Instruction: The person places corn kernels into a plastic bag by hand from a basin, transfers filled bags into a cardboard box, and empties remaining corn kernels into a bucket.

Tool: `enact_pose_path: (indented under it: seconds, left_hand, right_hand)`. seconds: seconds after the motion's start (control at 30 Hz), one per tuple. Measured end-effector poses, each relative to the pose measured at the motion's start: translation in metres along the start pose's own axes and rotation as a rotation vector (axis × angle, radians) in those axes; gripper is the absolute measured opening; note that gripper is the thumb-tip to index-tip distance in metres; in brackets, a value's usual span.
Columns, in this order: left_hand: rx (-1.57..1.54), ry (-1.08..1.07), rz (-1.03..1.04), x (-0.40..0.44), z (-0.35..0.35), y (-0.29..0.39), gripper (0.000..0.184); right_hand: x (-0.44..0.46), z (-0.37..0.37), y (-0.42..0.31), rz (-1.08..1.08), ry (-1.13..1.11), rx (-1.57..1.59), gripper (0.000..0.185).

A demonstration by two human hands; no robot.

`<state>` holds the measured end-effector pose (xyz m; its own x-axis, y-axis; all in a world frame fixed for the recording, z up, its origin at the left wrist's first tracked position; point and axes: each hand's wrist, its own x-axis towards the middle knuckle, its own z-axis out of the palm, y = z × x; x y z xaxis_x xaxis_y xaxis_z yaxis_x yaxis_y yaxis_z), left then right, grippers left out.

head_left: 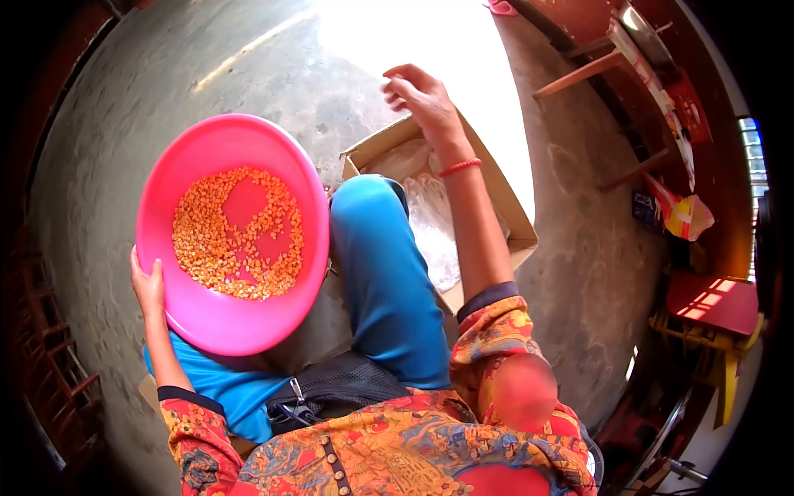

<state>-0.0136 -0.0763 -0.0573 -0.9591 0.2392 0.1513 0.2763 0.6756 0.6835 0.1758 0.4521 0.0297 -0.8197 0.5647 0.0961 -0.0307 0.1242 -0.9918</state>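
Note:
A pink plastic basin point(198, 318) leans at my left side, tilted toward me. Loose orange-yellow corn kernels point(203, 240) are spread across its bottom, with pink patches showing between them. My left hand point(149, 285) is closed on the basin's left rim, thumb on the inside. My right hand point(420, 101), with a red bracelet at the wrist, is raised over the far side of a cardboard box point(519, 248). Its fingers are curled together, and whatever they may hold cannot be made out. Clear plastic point(434, 211) lies inside the box.
My blue-trousered knee point(368, 215) stands between basin and box. A black mesh bag point(347, 384) lies at my lap. Chairs and a red-topped stool point(711, 302) stand at the right. A yellow-and-red packet point(691, 217) is nearby. Bright sunlight falls on the concrete floor point(99, 165).

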Motion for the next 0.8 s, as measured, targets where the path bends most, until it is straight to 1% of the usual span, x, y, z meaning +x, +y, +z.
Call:
enact_pose_path:
  seconds: [0.03,0.07,0.1,0.13,0.17,0.2,0.27,0.33,0.4,0.47,0.53,0.57,0.6,0.63,0.7,0.73,0.8]
  left_hand:
    - [0.002,-0.004,-0.004,0.000,0.000,-0.001,0.053]
    - [0.053,0.004,0.005,0.001,-0.001,-0.001,0.053]
    - [0.106,0.014,0.016,0.001,0.000,0.000,0.053]
    - [0.112,0.007,0.014,0.001,0.000,-0.001,0.053]
    - [0.102,-0.001,0.009,0.002,-0.001,-0.001,0.053]
    - [0.093,-0.009,0.006,0.002,-0.002,0.000,0.053]
    - [0.122,-0.016,0.013,0.003,-0.003,0.002,0.052]
    - [0.150,-0.025,0.024,0.004,-0.004,0.003,0.052]
    - [0.154,-0.012,0.068,0.005,-0.003,-0.001,0.052]
    - [0.155,-0.022,0.057,0.004,-0.004,0.005,0.052]
    - [0.158,-0.028,0.039,0.003,-0.003,0.008,0.051]
    - [0.160,-0.024,0.032,0.003,-0.003,0.009,0.051]
    - [0.163,-0.020,0.025,0.002,-0.003,0.009,0.051]
    - [0.168,-0.016,0.025,0.002,-0.003,0.007,0.051]
    - [0.179,-0.011,0.024,0.002,-0.004,0.004,0.052]
    - [0.183,-0.009,0.024,0.002,-0.005,0.005,0.052]
    - [0.166,-0.015,0.022,0.001,-0.004,0.007,0.052]
  right_hand:
    - [-0.011,-0.023,0.027,0.152,0.086,-0.006,0.019]
    - [-0.027,-0.048,0.061,0.260,0.088,0.057,0.018]
    - [-0.045,-0.073,0.113,0.335,0.122,0.226,0.018]
    - [-0.072,-0.099,0.153,0.443,0.089,0.212,0.019]
    - [-0.100,-0.108,0.179,0.617,0.204,0.060,0.021]
    - [-0.131,-0.120,0.213,0.753,0.217,0.042,0.022]
    - [-0.185,-0.117,0.267,0.950,0.292,-0.162,0.027]
    - [-0.214,-0.095,0.276,1.144,0.094,-0.407,0.035]
    - [-0.244,-0.066,0.299,0.812,-0.052,-0.862,0.041]
    - [-0.245,-0.039,0.292,0.792,-0.094,-0.751,0.042]
    - [-0.240,-0.022,0.295,0.755,-0.173,-0.774,0.038]
    - [-0.237,-0.023,0.295,0.869,-0.220,-0.800,0.038]
    - [-0.229,-0.022,0.280,0.984,-0.269,-0.825,0.039]
    - [-0.229,-0.023,0.287,0.981,-0.273,-0.821,0.039]
    - [-0.231,-0.032,0.304,1.068,-0.367,-0.895,0.038]
    - [-0.235,-0.036,0.314,1.066,-0.371,-0.891,0.038]
    - [-0.241,-0.044,0.322,1.134,-0.387,-0.931,0.037]
